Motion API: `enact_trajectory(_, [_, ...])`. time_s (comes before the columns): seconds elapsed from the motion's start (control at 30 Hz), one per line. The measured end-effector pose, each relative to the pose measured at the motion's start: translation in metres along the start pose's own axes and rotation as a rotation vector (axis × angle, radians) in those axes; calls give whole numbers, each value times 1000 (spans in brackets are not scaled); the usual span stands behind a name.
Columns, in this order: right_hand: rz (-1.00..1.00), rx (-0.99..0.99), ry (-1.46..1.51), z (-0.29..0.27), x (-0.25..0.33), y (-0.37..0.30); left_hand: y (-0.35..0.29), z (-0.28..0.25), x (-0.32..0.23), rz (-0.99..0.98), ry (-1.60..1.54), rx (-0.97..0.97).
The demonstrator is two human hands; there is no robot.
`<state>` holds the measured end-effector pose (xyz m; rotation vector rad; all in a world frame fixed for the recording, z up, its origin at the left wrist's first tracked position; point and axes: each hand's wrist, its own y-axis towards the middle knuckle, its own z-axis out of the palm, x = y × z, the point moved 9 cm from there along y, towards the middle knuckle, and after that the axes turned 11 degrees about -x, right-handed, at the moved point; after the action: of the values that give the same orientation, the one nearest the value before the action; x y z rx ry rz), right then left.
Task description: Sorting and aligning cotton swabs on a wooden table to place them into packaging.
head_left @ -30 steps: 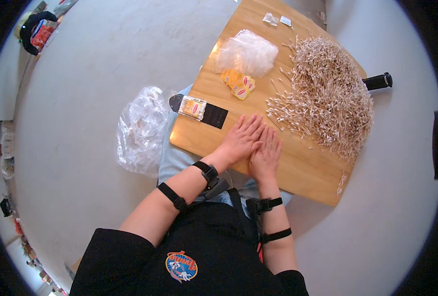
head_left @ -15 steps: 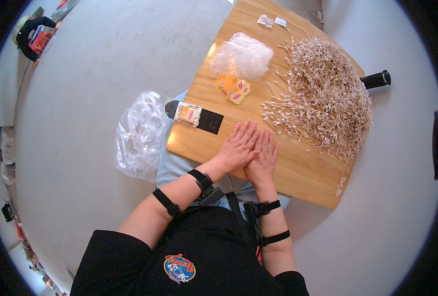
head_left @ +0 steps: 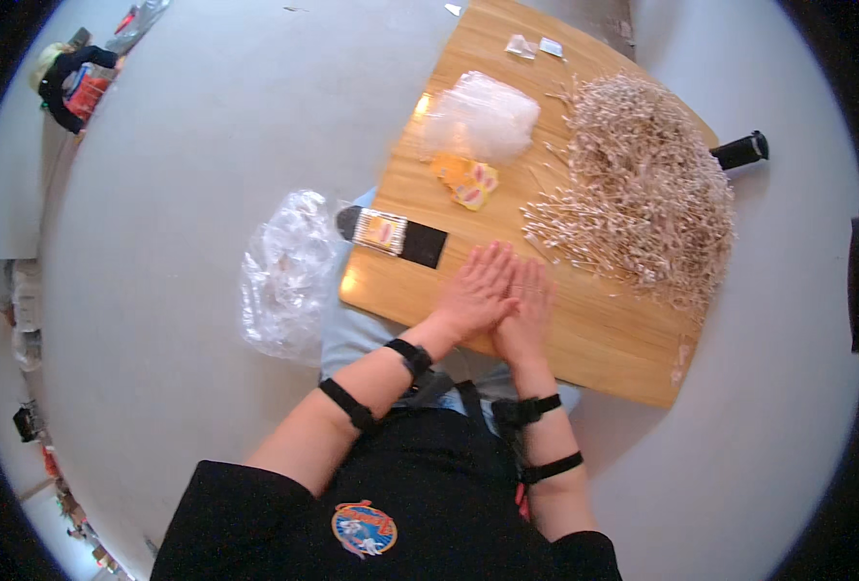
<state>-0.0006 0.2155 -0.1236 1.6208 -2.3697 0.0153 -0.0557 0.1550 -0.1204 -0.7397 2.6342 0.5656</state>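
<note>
Both hands lie flat near the front edge of the wooden table [head_left: 584, 339], fingers stretched forward and nothing in them. My left hand [head_left: 476, 290] partly overlaps my right hand [head_left: 526, 315] along the thumb side. Just left of them a black strip [head_left: 425, 245] rests on the wood, and a small packet of cotton swabs [head_left: 380, 232] with a yellow label sits on its left part. Ahead and to the right spreads a large heap of loose cotton swabs [head_left: 647, 184]. Several yellow cards [head_left: 470, 184] lie fanned out beyond the strip, next to a stack of clear plastic bags [head_left: 488, 116].
A big crumpled clear plastic bag [head_left: 289, 281] hangs or stands left of the table by my leg. At the far end lie two small pale scraps [head_left: 536, 46]. A black cylindrical object [head_left: 741, 150] juts out at the right edge. Another person [head_left: 76, 82] works far left.
The whole view has shifted slightly, with the table and hands appearing a little further right and blurred. Both hands stay flat on the table; nothing has been picked up.
</note>
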Motion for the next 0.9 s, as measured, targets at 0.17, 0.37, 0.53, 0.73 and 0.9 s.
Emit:
enact_trajectory(0.17, [65, -11, -63, -16, -16, 1, 10, -3, -16, 0, -50, -24])
enact_trajectory(0.37, [18, -26, -15, -9, -6, -1, 8, -2, -10, 0, -54, -40])
enact_trajectory(0.53, [53, 8, -65, -13, 1, -1, -1, -70, 37, -45, -357, -419])
enact_trajectory(0.73, [36, 48, -33, -19, 10, 6, -20, -146, 164, -352, -171, -650])
enact_trajectory(0.9, [-38, 50, -38, -7, 33, 21, -18, -124, 207, -369, 43, -477])
